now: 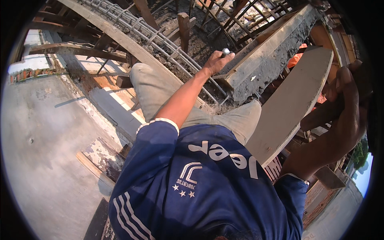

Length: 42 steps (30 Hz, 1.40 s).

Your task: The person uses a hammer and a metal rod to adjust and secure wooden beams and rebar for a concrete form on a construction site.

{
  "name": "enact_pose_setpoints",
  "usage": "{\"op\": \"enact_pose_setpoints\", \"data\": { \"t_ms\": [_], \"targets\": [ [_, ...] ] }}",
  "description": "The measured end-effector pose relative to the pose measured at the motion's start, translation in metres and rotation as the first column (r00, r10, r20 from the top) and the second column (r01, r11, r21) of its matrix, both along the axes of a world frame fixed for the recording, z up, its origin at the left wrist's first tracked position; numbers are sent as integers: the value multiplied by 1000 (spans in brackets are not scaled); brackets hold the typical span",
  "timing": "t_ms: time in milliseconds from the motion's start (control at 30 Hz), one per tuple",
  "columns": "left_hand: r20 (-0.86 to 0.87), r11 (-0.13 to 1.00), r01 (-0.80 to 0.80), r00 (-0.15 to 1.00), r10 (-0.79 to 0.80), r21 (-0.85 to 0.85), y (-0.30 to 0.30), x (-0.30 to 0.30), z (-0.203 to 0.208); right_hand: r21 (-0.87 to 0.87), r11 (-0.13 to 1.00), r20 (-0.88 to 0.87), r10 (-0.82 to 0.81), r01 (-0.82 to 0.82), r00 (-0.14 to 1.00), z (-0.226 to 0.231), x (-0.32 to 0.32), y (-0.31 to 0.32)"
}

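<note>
My left hand [218, 63] is reached forward over the rebar, closed round a short dark-handled tool with a rounded silver end [225, 51]. The rest of that tool is hidden, so I cannot tell its kind. Just right of this hand lies a board form [256, 60] with rough grey concrete [266, 74] along its side. My right hand [347, 86] is raised close at the right rim, its fingers bent and in deep shadow. Whether it grips anything cannot be made out. Beside my right forearm slants a wide grey plank [294, 104].
A tied rebar cage [154, 40] runs from upper left toward my knees, beside a long wooden board [108, 34]. An upright wooden stake [184, 32] stands beyond it. Crossed bars [240, 20] fill the far side. A grey concrete surface [52, 132] spreads at left.
</note>
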State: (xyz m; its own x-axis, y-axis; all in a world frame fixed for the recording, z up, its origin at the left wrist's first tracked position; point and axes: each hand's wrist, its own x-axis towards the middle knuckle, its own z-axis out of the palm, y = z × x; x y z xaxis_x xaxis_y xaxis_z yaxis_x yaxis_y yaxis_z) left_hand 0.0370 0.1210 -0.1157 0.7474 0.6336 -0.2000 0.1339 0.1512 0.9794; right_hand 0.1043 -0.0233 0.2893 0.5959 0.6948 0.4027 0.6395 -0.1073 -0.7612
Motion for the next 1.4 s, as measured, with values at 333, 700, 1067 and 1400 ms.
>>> {"op": "enact_pose_setpoints", "data": {
  "t_ms": [333,700,1067,1400],
  "targets": [
    [-6,994,49,999,-49,98,-4,7,-14,-746,648,-25,204,-154,979,-194,29,-34],
    [-70,778,-608,793,605,-157,29,12,-22,-776,598,-492,-373,-202,786,-274,-19,-203],
    [270,1000,9,963,-10,5,23,29,150,-805,453,-592,-577,-382,563,-311,8,-196],
    [646,804,411,482,-592,431,-35,-69,334,-839,421,-538,-538,-346,649,-325,16,-202]
  ]
}}
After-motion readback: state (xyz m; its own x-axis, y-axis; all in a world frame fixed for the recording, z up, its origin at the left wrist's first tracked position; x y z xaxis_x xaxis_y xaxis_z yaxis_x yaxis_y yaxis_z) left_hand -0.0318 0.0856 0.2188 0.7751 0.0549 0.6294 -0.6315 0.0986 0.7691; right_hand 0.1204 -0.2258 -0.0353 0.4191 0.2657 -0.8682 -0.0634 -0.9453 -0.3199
